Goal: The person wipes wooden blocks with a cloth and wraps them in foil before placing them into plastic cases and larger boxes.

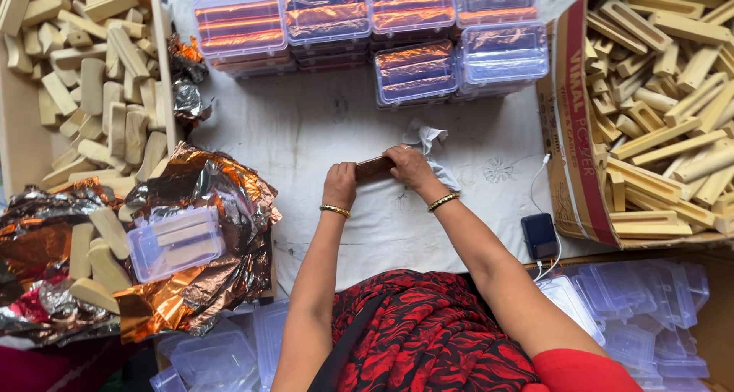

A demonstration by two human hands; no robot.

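- The left hand [339, 186] and the right hand [408, 168] both close around one foil-wrapped block [374, 166], a dark coppery bar held between them just above the white cloth-covered table [306, 132].
- The left hand grips the block's left end with fingers curled over it; a gold bangle [335, 209] sits on that wrist.
- The right hand covers the block's right end, fingers folded down; a crumpled white cloth [430, 138] lies touching that hand on its far side.
- Beyond the block, at the table's far edge, stand stacks of clear plastic boxes [329, 14] filled with copper-coloured wrapped bars.
- Left of the block, at the table's left edge, lies a heap of crumpled copper foil sheets [218, 186], with a small clear lidded box [175, 243] resting on it and bare wooden blocks [98, 258] beside that.
- Far left of the block, a beige tray [19, 140] holds many unwrapped wooden blocks.
- Right of the block, an open cardboard carton [577, 132] is full of longer wooden pieces [665, 94].
- Between the block and the carton, nearer the person, a dark power bank [540, 235] lies with a white cable [538, 174] attached.
- Below that, empty clear boxes [627, 308] are piled.
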